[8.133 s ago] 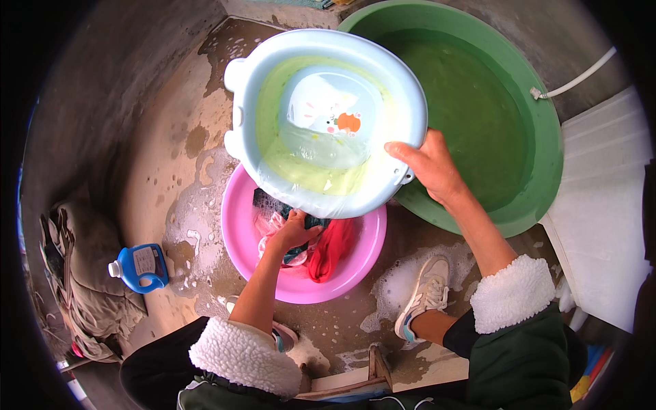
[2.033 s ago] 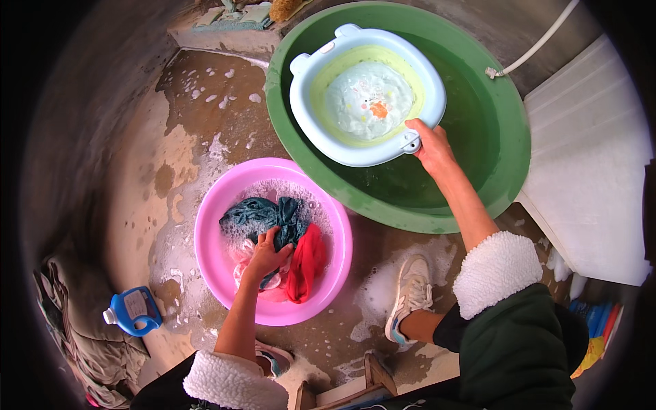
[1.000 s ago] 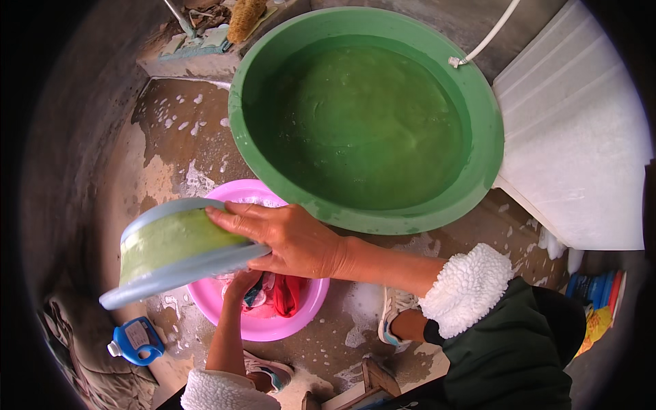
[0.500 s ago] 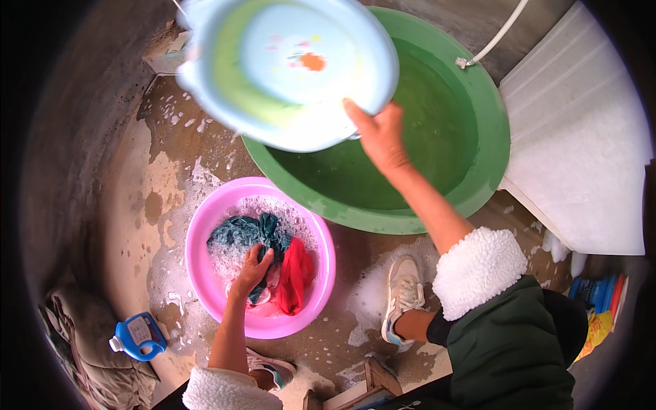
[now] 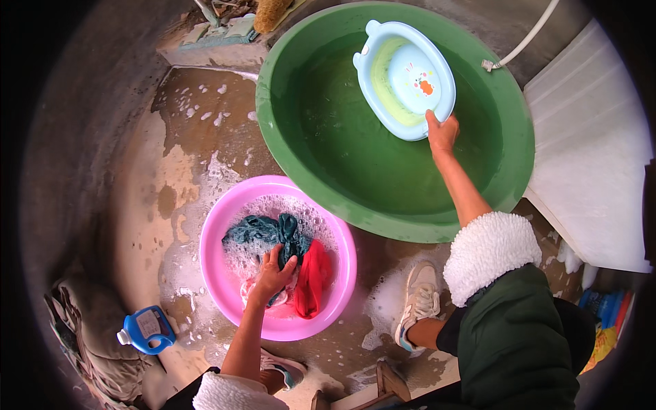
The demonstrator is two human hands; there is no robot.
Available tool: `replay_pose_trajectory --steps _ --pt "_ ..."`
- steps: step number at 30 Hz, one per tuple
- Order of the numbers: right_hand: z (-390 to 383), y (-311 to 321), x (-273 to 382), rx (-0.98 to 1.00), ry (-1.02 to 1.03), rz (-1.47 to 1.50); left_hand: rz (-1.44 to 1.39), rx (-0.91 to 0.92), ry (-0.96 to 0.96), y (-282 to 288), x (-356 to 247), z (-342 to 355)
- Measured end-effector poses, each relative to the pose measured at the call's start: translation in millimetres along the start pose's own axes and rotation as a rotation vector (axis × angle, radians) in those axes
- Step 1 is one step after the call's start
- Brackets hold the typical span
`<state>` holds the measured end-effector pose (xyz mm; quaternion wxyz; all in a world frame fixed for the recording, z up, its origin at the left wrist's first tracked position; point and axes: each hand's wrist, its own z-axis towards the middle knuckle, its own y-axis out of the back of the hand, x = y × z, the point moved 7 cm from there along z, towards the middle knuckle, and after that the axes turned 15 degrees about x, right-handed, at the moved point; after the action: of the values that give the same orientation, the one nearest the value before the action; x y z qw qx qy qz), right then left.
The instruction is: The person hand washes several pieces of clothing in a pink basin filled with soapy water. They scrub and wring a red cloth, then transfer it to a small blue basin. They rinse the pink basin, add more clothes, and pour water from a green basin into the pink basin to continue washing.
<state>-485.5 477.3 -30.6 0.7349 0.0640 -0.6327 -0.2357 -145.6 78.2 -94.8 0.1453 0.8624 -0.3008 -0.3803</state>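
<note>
My right hand (image 5: 444, 133) grips the rim of a small light blue basin (image 5: 406, 58) that has a cartoon picture on its bottom. The basin is over the water in a large green tub (image 5: 267, 123); I cannot tell whether it touches the water. Lower left of the tub stands a pink basin (image 5: 210, 253) of suds. Inside it lie a dark teal cloth (image 5: 292, 232) and a red cloth (image 5: 309, 283), beside some pale cloth. My left hand (image 5: 273, 279) rests on the wet cloths with its fingers apart, not gripping.
A blue bottle (image 5: 147, 330) and a heap of brown clothing (image 5: 102, 342) are at the left. A white hose (image 5: 529, 41) hangs over the tub's far right rim, beside a white ridged panel (image 5: 588, 143). Part of a wooden stool (image 5: 391, 384) shows below. Suds wet the floor.
The light blue basin has moved right and lower, from above the tub's far left edge to over its water, still in my right hand. My left hand stays in the pink basin.
</note>
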Motion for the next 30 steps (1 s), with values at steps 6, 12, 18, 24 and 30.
replay_pose_trajectory --steps 6,12,18,24,30 --pt "9.8 -18.8 -18.9 -0.031 -0.002 0.009 0.049 -0.079 -0.042 -1.1 8.6 2.1" --pt "-21.2 -42.3 -34.0 0.074 -0.093 0.039 0.018 -0.034 0.006 -1.7 14.4 4.7" --pt "-85.7 -89.9 -29.2 0.261 -0.339 0.230 0.065 -0.041 0.018 -0.6 10.3 2.6" --pt "-110.2 -105.4 -38.1 0.255 -0.855 0.896 0.086 -0.056 -0.008 -2.3 11.3 5.6" --pt "-90.8 -80.5 -3.9 0.377 -0.682 0.789 0.075 -0.054 0.032 -1.4 14.1 7.2"
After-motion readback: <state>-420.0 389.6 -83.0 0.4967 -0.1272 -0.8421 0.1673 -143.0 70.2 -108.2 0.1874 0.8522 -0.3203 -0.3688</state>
